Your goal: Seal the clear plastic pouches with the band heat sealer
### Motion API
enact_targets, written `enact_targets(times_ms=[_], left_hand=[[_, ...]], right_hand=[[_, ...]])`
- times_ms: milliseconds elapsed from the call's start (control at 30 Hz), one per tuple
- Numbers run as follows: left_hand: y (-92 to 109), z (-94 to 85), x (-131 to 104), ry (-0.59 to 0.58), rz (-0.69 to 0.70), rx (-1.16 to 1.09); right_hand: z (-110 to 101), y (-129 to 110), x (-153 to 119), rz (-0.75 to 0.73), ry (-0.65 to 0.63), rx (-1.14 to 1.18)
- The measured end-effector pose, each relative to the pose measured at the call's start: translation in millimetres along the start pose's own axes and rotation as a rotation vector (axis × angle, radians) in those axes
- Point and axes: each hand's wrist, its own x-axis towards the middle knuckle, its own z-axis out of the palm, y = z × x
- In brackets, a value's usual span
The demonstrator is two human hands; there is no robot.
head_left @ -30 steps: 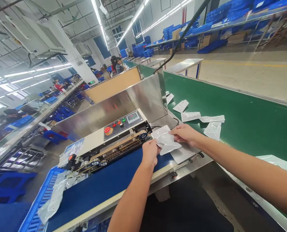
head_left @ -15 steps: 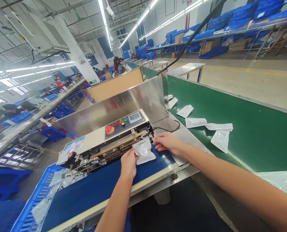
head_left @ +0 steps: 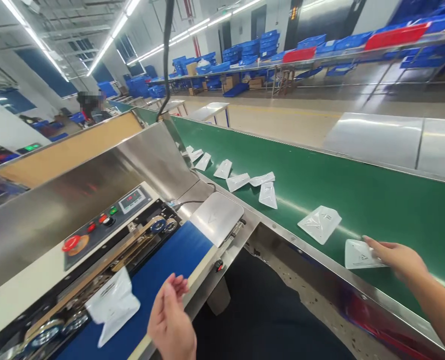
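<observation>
On the green conveyor, my right hand has its fingers closed at the edge of a white pouch. Another white pouch lies just to the left of that one. My left hand holds nothing; its fingers are loosely curled and partly apart over the near edge of the blue belt. A crumpled white pouch is on the blue belt, its upper edge at the rollers of the band sealing machine.
Several more white pouches lie along the far part of the conveyor. A metal plate sits at the belt's end. A steel panel stands behind the machine, and a black cable hangs down. Metal tables stand beyond the conveyor.
The view has swung right. My left hand has let go of the pouch, which is now farther left along the sealing machine. My right hand has moved from the machine to a pouch on the conveyor.
</observation>
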Motion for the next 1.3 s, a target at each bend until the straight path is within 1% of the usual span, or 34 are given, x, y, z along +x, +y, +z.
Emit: enact_targets(times_ms=[33, 67, 100, 167, 233, 300, 333, 367, 400, 433, 467, 500, 533, 567, 600, 667, 700, 733, 800, 833, 900, 967, 1033, 1100, 1167, 1233, 1300], left_hand=[[-3.5, 15.6, -6.6, -0.104, -0.027, 0.024], [-6.5, 30.9, -13.7, -0.204, -0.043, 0.051], [-9.0, 45.9, -21.6, -0.300, -0.050, 0.075], [-12.2, 75.3, -40.4, -0.508, -0.031, 0.120], [-12.8, 105.0, -62.8, -0.736, 0.036, 0.152], [-10.7, 134.0, -84.7, -0.931, 0.151, 0.150], [-8.9, 147.1, -93.3, -1.002, 0.213, 0.135], [-6.6, 158.5, -99.0, -1.053, 0.264, 0.116], [-4.2, 167.3, -101.4, -1.088, 0.297, 0.100], [-1.8, 173.0, -100.1, -1.103, 0.307, 0.089], [0.6, 175.2, -95.3, -1.100, 0.293, 0.089], [2.7, 173.8, -87.5, -1.075, 0.262, 0.097], [4.7, 169.0, -77.7, -1.023, 0.224, 0.113], [6.5, 161.6, -66.9, -0.952, 0.186, 0.139], [8.3, 152.2, -56.1, -0.863, 0.153, 0.168], [12.1, 131.2, -37.7, -0.664, 0.108, 0.213], [14.4, 121.4, -30.6, -0.571, 0.096, 0.224], [17.0, 112.8, -24.9, -0.493, 0.089, 0.226], [22.9, 99.8, -15.1, -0.397, 0.097, 0.213], [26.0, 95.2, -9.9, -0.381, 0.108, 0.210], [31.0, 88.6, 3.2, -0.386, 0.135, 0.236], [32.4, 84.5, 21.0, -0.375, 0.158, 0.300], [28.5, 84.1, 42.4, -0.330, 0.123, 0.365], [20.6, 88.4, 63.9, -0.274, -0.004, 0.363], [12.7, 96.1, 81.5, -0.243, -0.173, 0.279], [8.5, 103.4, 92.9, -0.215, -0.314, 0.160], [8.9, 106.2, 97.7, -0.188, -0.400, 0.086]], right_hand=[[-4.1, 3.0, -5.8, 0.070, -0.085, 0.093], [-9.4, 1.0, -12.6, 0.115, -0.133, 0.183], [-15.9, -5.1, -19.8, 0.123, -0.136, 0.254], [-31.7, -26.9, -34.6, 0.019, -0.019, 0.309], [-48.0, -60.1, -50.2, -0.153, 0.087, 0.311], [-60.8, -103.1, -68.6, -0.386, 0.119, 0.325], [-65.1, -127.3, -79.3, -0.522, 0.137, 0.354], [-68.0, -152.4, -91.0, -0.658, 0.107, 0.393], [-69.5, -177.4, -103.3, -0.780, 0.046, 0.446], [-69.8, -201.5, -115.5, -0.886, -0.044, 0.497], [-68.9, -223.9, -127.1, -0.975, -0.139, 0.546], [-66.8, -243.9, -137.4, -1.042, -0.229, 0.600], [-63.3, -261.4, -146.0, -1.077, -0.289, 0.669], [-58.3, -276.3, -152.9, -1.075, -0.309, 0.755], [-51.8, -288.9, -158.3, -1.035, -0.304, 0.848], [-34.5, -308.6, -166.9, -0.878, -0.301, 1.006], [-24.6, -316.5, -171.3, -0.808, -0.343, 1.036], [-14.6, -323.7, -176.2, -0.772, -0.425, 1.025], [3.4, -336.4, -187.7, -0.810, -0.631, 0.944], [10.8, -342.3, -193.6, -0.854, -0.713, 0.908], [21.7, -354.7, -203.1, -0.922, -0.828, 0.872], [29.2, -369.3, -206.1, -0.898, -0.902, 0.871], [35.1, -387.2, -201.8, -0.774, -0.984, 0.863], [40.3, -407.7, -193.2, -0.606, -1.074, 0.856], [44.8, -428.7, -184.7, -0.479, -1.160, 0.836], [48.6, -447.3, -179.4, -0.417, -1.213, 0.793], [52.3, -461.4, -178.5, -0.390, -1.249, 0.736]])
